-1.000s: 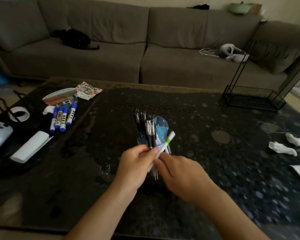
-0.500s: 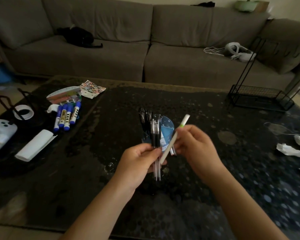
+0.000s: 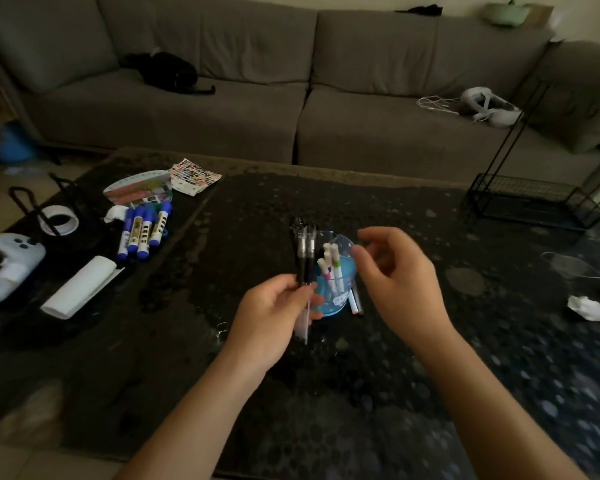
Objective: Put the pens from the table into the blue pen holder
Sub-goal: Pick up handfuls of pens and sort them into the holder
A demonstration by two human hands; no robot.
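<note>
White pens (image 3: pixel 331 268) are stood in the blue pen holder (image 3: pixel 336 292); black pens (image 3: pixel 305 258) are grasped by the left hand (image 3: pixel 274 315), the right hand (image 3: pixel 400 282) released, markers (image 3: pixel 142 232) left near the surface's left edge.

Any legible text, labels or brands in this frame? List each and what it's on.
None legible.
Blue markers: barrel labels show dark print, too blurred to read.
Sticker sheet: tiny coloured patches, unreadable.
Blue pen holder: white cloud-shaped mark low on its wall, no readable text.
Black pens in the left hand: nothing readable.
</note>
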